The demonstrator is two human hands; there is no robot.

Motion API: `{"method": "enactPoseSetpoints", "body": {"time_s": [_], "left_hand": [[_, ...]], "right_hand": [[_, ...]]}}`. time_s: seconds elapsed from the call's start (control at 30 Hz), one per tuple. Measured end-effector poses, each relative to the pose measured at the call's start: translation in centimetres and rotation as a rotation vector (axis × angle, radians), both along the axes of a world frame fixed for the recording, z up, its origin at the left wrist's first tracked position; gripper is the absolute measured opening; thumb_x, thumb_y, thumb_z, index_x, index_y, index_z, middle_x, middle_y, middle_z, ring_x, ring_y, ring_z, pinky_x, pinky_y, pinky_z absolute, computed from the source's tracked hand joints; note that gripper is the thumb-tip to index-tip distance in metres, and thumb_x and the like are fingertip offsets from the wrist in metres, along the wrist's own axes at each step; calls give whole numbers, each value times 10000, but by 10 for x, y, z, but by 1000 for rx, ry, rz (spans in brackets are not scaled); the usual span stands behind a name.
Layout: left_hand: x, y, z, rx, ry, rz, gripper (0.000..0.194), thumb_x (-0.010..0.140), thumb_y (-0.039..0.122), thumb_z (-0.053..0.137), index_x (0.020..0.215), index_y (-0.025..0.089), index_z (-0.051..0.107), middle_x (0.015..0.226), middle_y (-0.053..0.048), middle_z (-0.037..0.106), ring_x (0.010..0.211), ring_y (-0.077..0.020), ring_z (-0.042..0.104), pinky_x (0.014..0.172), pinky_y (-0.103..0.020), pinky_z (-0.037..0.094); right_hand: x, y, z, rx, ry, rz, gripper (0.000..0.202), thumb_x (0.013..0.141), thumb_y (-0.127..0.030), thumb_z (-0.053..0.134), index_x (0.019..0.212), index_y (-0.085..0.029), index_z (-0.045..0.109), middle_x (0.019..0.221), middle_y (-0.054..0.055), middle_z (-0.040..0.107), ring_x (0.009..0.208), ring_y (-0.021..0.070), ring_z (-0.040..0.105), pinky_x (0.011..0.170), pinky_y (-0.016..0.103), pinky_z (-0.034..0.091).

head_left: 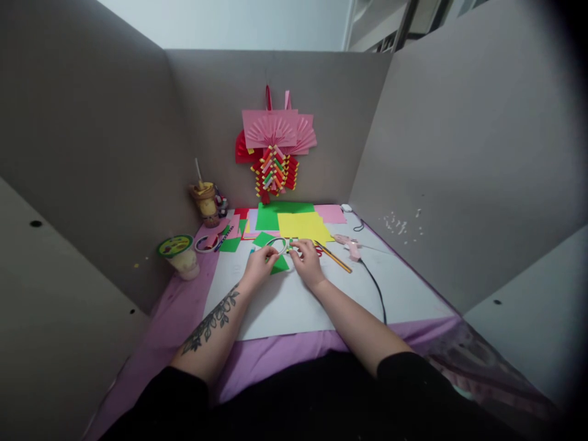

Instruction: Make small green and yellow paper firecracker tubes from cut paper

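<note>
Between the thumb and fingers of my left hand (260, 263) is a thin white ring (282, 241), which looks like a narrow roll of tape. My right hand (307, 262) faces it, its fingers pinched around a small green piece (290, 245) that looks like a paper roll; its far side is hidden. Under and behind the hands lie green paper pieces (280, 266). Red scissor handles (320, 251) show just past the right fingers, partly covered.
Yellow sheets (303, 225) and green paper (266, 217) lie behind. Pencils (337, 260) and a corded pink glue gun (353, 250) are at right. A lidded cup (184, 260) stands left. Paper firecracker decorations (274, 168) hang on the grey back panel (206, 110).
</note>
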State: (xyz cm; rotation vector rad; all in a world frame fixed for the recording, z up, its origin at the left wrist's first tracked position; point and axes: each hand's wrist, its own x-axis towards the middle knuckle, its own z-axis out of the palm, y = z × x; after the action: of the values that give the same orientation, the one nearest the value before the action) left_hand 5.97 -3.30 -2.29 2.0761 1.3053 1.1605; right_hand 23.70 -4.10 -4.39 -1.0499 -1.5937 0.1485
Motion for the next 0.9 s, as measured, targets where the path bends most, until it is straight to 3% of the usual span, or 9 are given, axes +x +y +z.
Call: {"method": "enactPoseSetpoints", "body": {"time_s": [0.2,0.57,0.9], "left_hand": [[1,1,-3,-14,11,-16,102,818,252,582,813,183,658,810,-30,710,753,-169,642,694,-263,483],[2,2,2,-168,-243,89,192,775,149,598,919,142,725,920,-85,747,873,-218,691,846,-344,533],[-2,4,9,-206,-369,143,168,728,131,618,860,141,722,858,-63,752,814,-195,702,801,-308,550]], "right_hand": [[0,0,2,5,46,-13,87,843,-227,549,770,-211,595,880,61,555,882,203,555,746,348,487],[0,-5,11,45,69,-14,105,844,-209,531,743,-213,561,860,59,551,852,195,545,726,340,471],[0,-5,13,33,111,-7,122,839,-205,508,719,-213,529,825,44,538,773,176,521,663,310,449]]}}
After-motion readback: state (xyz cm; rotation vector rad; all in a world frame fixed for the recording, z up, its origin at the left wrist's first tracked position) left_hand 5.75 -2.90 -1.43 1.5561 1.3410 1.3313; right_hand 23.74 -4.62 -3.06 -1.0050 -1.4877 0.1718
